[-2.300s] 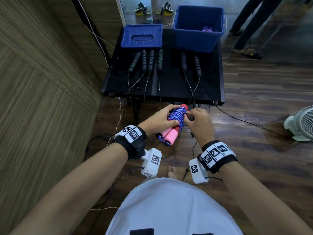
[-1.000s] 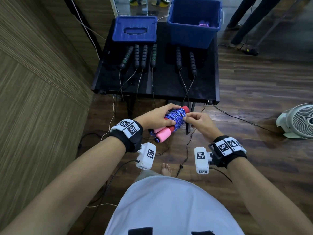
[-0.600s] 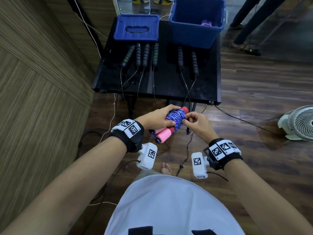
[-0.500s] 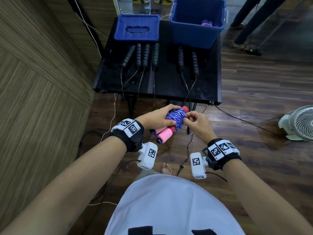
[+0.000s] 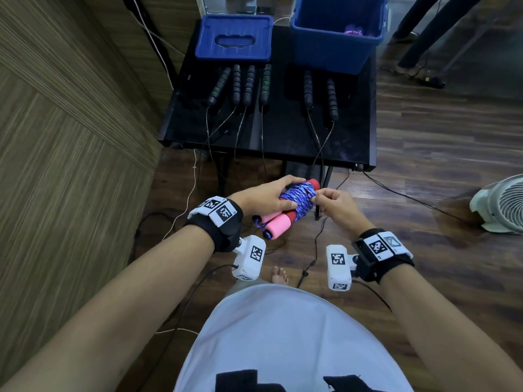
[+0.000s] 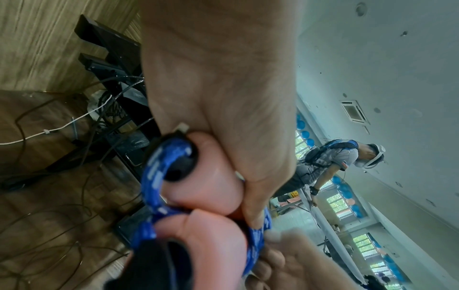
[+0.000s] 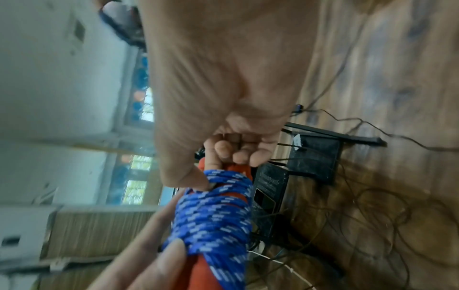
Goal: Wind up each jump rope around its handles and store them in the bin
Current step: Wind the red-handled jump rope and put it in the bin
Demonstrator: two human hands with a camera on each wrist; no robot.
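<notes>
A jump rope with pink and red foam handles (image 5: 278, 224) is held in front of my body, its blue patterned rope (image 5: 299, 197) wound round both handles. My left hand (image 5: 266, 197) grips the bundle from the left. My right hand (image 5: 331, 203) pinches the rope at the bundle's right side; in the right wrist view its thumb (image 7: 185, 176) presses into the blue windings (image 7: 216, 215). The left wrist view shows the pink handle ends (image 6: 211, 188) and a blue rope loop (image 6: 154, 176). The blue bin (image 5: 336, 32) stands at the table's back right with a purple rope (image 5: 353, 30) inside.
Three unwound ropes with black handles (image 5: 249, 84) (image 5: 319, 93) lie on the black table (image 5: 283, 131), their cords hanging over the front edge. A blue lid (image 5: 235, 38) lies at the back left. A wood-panel wall runs on the left. A white fan (image 5: 501, 205) stands at right. Cables cross the floor.
The bundle stays between both hands. My right hand has shifted from cupping the bundle's end to pinching the rope at its right side. The view has tilted slightly.
</notes>
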